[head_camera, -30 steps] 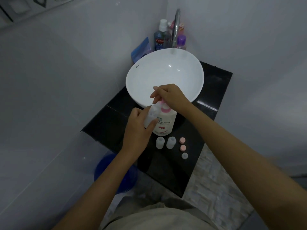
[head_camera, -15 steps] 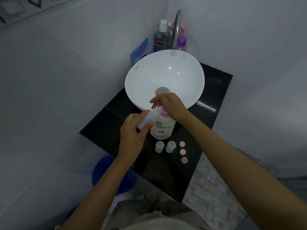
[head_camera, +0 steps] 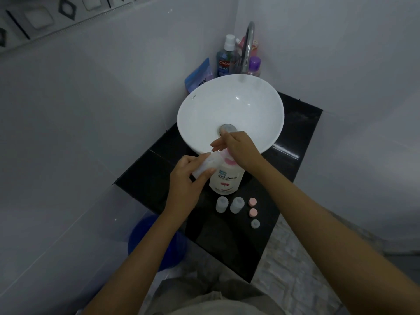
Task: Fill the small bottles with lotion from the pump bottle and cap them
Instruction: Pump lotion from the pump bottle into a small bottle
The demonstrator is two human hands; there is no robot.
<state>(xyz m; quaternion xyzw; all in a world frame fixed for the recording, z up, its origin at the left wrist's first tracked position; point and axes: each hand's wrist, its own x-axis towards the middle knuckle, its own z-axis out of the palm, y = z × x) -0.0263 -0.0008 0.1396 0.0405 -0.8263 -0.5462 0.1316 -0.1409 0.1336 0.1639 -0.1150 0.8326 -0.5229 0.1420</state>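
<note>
A white pump bottle (head_camera: pixel 225 179) with a pink pump head stands on the black counter (head_camera: pixel 293 164) in front of the sink. My right hand (head_camera: pixel 238 147) rests on top of the pump head and covers most of it. My left hand (head_camera: pixel 186 178) holds a small translucent bottle (head_camera: pixel 208 165), tilted, with its mouth up against the pump spout. Two more small bottles, one (head_camera: pixel 222 204) and another (head_camera: pixel 237 204), stand uncapped in front of the pump bottle. Two pink caps, one (head_camera: pixel 252 201) and another (head_camera: pixel 253 212), and a grey cap (head_camera: pixel 255 223) lie to their right.
A white bowl sink (head_camera: pixel 229 110) with a chrome tap (head_camera: pixel 247 46) sits behind. Mouthwash (head_camera: pixel 225 57), a purple-capped bottle (head_camera: pixel 254 65) and a blue pouch (head_camera: pixel 200 75) stand in the corner. A blue bucket (head_camera: pixel 156 242) sits on the floor left of the counter.
My left hand has tipped the small bottle further over, bringing its mouth to the pump spout. My right hand stays on the pump head.
</note>
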